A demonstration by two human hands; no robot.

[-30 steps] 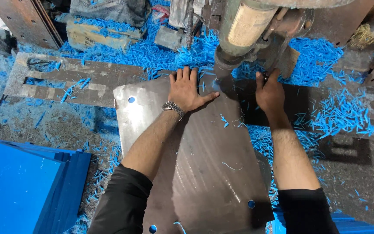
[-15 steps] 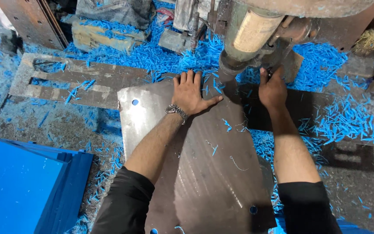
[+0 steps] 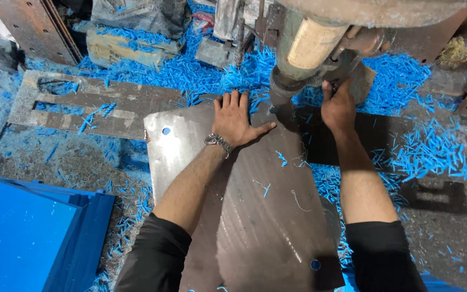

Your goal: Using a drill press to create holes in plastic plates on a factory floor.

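Under the press [image 3: 320, 48], a grey plate [image 3: 255, 216] lies among blue chips [image 3: 201, 75]; the left hand [image 3: 236, 119] presses flat on it, fingers spread; the right hand [image 3: 339, 108] rests at its far edge, seemingly curled, grip unclear.

Blue shavings [image 3: 190, 75] lie thick across the floor, heaped most densely toward the back and to the right. A flat grey plate with long slots [image 3: 82, 103] rests among them on the left. Nearer, at the lower left, a stack of bright blue sheets [image 3: 28, 238] sits with its edges stepped. At the back stand a worn block [image 3: 131, 48] dusted with shavings and a rusty perforated bar [image 3: 33, 27] leaning at an angle.
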